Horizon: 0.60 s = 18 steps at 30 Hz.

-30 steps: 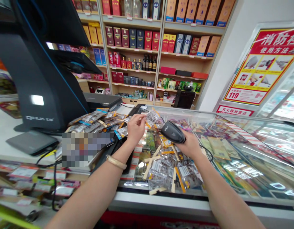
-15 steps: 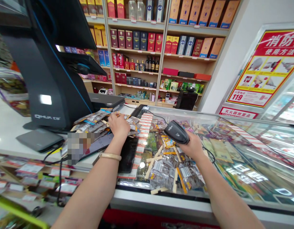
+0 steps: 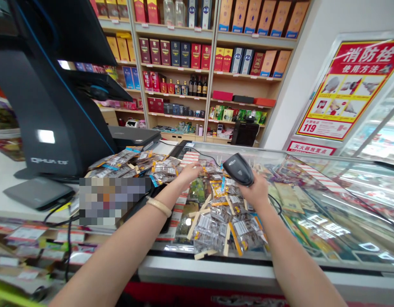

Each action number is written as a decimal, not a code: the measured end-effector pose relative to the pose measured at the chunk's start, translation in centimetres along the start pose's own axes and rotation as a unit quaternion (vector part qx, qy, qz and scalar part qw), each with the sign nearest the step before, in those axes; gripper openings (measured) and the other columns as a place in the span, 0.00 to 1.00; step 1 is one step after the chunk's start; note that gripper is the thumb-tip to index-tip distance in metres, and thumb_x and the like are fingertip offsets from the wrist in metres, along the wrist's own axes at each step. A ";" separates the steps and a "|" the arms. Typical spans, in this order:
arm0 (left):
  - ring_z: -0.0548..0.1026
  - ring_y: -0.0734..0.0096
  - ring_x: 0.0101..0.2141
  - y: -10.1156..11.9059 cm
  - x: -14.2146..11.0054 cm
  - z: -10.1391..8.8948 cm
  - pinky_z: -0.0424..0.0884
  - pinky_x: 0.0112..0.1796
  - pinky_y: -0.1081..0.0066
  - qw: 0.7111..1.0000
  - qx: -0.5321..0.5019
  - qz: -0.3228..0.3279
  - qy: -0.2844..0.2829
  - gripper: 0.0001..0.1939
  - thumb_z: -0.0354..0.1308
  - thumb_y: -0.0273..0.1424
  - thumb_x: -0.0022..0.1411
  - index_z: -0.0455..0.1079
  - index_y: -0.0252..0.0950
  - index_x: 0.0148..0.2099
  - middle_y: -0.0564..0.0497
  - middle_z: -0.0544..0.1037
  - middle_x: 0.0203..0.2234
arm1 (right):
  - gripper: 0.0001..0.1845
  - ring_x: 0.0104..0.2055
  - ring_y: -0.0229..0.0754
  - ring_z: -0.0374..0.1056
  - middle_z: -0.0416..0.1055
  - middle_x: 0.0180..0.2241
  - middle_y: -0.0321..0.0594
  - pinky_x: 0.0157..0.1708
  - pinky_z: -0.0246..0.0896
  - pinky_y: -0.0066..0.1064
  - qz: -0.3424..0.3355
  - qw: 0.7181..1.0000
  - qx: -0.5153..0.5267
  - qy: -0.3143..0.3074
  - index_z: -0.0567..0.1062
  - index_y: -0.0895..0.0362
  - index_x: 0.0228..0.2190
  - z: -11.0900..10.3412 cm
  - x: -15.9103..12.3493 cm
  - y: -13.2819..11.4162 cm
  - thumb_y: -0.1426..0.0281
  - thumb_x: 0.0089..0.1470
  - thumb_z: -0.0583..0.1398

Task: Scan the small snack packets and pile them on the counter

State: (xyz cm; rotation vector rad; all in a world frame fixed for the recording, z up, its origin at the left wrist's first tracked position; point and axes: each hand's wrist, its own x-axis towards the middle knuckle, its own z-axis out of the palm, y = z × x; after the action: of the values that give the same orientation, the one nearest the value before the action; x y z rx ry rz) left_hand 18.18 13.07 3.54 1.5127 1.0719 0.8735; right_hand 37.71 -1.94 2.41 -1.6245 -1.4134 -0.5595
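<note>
My right hand [image 3: 256,189] is closed around a black handheld barcode scanner [image 3: 238,169], its head tipped toward the left above the glass counter. Reaching over the counter, my left hand [image 3: 190,172] has its fingers stretched out, slightly blurred, near the far edge of a spread of small snack packets [image 3: 212,230]. These are clear with printed labels and orange or blue edges. Beneath the scanner lies a packet with a blue edge [image 3: 223,183]. Another heap of similar packets [image 3: 115,162] sits left of my left hand, by the checkout terminal.
The checkout terminal [image 3: 65,115] rises at the left, with a flat grey device [image 3: 39,192] before it. A dark phone-like slab [image 3: 166,228] lies partly under my left forearm. The scanner cable [image 3: 276,202] trails behind my right wrist. Shelves of boxes [image 3: 179,70] stand beyond.
My left hand has moved right, from the heap by the terminal to the packets on the glass. A blue-edged packet now shows below the scanner. My right hand still grips the scanner.
</note>
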 end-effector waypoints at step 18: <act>0.78 0.70 0.31 0.3 0.6 3.0 0.74 0.33 0.73 0.989 -0.097 -0.044 0.101 0.13 0.59 0.28 0.57 0.72 0.31 0.46 0.48 0.79 0.29 | 0.16 0.33 0.53 0.75 0.78 0.29 0.43 0.29 0.64 0.34 -0.005 1.000 0.000 -0.013 0.76 0.53 0.36 0.5 -0.1 0.0 0.60 0.45 0.58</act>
State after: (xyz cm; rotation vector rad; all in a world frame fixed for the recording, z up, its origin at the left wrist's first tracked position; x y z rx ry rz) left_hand 21.18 12.59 3.21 1.2269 1.1549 1.0546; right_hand 37.55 -1.56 2.08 -1.6318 -1.4418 -0.5455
